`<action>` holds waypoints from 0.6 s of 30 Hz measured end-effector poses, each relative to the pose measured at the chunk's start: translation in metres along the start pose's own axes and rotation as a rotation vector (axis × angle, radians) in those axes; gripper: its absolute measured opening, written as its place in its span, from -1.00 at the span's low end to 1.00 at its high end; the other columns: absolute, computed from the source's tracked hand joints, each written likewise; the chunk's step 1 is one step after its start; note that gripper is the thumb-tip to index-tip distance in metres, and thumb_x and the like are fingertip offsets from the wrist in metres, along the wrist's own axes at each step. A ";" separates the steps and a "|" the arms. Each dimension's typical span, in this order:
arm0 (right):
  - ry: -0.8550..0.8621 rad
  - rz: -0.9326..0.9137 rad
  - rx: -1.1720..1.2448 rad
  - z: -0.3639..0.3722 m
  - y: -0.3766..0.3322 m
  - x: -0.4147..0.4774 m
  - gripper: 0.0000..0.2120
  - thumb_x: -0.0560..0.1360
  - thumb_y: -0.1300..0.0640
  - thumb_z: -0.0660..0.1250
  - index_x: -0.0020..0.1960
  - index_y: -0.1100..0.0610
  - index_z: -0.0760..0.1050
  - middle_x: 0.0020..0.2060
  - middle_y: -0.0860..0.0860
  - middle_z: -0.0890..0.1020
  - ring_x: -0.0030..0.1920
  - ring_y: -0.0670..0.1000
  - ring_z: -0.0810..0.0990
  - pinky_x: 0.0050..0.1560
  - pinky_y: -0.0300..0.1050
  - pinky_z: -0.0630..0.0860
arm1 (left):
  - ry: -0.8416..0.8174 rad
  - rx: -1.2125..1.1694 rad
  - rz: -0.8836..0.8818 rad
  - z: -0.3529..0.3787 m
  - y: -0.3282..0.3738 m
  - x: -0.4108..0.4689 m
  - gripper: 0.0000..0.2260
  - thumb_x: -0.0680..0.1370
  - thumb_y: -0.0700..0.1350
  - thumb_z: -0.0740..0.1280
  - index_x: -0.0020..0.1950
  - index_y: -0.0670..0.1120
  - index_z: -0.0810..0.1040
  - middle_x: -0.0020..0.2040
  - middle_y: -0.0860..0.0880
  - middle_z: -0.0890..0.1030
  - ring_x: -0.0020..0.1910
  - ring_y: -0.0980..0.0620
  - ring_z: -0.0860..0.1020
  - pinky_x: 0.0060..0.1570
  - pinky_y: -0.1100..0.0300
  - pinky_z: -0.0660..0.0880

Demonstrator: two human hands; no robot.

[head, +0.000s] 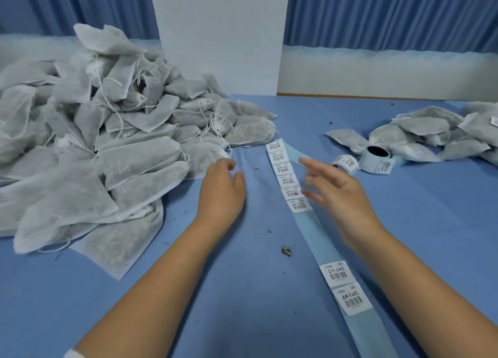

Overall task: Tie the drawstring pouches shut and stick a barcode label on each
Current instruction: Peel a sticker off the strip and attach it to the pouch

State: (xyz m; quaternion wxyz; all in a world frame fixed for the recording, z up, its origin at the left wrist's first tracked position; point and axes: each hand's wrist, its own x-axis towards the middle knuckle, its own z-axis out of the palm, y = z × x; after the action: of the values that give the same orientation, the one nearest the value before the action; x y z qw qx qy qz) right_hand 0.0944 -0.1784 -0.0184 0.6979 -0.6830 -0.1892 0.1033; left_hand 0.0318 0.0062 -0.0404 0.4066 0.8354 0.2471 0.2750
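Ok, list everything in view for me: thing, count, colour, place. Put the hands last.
large pouch heap: too many to count, grey-white with white drawstrings, left of the table
small pouch pile: about a dozen in view, grey-white, far right
barcode label strip: one, pale blue backing with eight white labels, running down the middle
label rolls: two, pale blue and white, beside the small pile
dark crumbs: a few, scattered on the cover
table cover: one, blue, under everything
white panel: one, upright at the back
curtain: blue, behind the table
left hand: near the large heap, nothing in its grip
right hand: fingers spread by the strip, nothing in its grip
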 end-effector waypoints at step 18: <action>-0.136 0.092 -0.235 0.006 0.014 0.000 -0.75 0.54 0.25 0.32 -0.02 -0.06 0.68 -0.02 -0.20 0.69 0.02 -0.18 0.64 0.25 -0.05 0.53 | 0.002 0.727 0.163 -0.015 -0.036 0.028 -0.78 0.62 0.01 0.28 0.19 0.01 0.63 0.18 -0.11 0.44 0.26 -0.16 0.33 0.20 0.07 0.17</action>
State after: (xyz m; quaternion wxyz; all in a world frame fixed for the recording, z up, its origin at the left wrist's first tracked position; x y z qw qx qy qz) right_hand 0.0930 -0.1721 -0.0324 0.5931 -0.7595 -0.2153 0.1581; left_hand 0.0356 0.0515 -0.0550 0.0599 0.9420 0.2616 0.2016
